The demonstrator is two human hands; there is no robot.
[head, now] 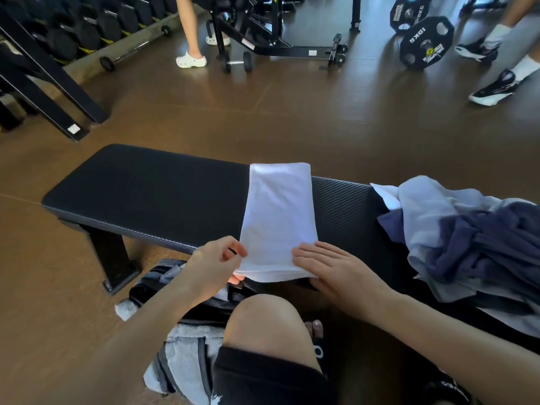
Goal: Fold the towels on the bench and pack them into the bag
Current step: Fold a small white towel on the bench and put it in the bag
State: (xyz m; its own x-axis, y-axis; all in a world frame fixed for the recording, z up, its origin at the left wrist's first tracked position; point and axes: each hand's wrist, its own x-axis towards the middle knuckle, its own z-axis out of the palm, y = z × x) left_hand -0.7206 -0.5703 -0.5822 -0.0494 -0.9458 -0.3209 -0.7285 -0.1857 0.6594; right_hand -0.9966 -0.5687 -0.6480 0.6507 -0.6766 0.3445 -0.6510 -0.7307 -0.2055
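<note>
A white towel [277,217], folded into a long narrow strip, lies across the black padded bench [146,194], its near end hanging over the front edge. My left hand [214,266] pinches the near left corner of that towel. My right hand [330,267] lies flat with straight fingers on the near right corner. A heap of unfolded towels [473,238], pale blue, white and navy, covers the right end of the bench. The grey and black bag [181,355] stands open on the floor under my hands, partly hidden by my knee.
Brown gym floor surrounds the bench. A dumbbell rack [73,33] lines the far left, a black machine frame [277,39] and a small dumbbell [236,62] stand behind, weight plates [425,42] at far right. Other people's legs stand at the back and right.
</note>
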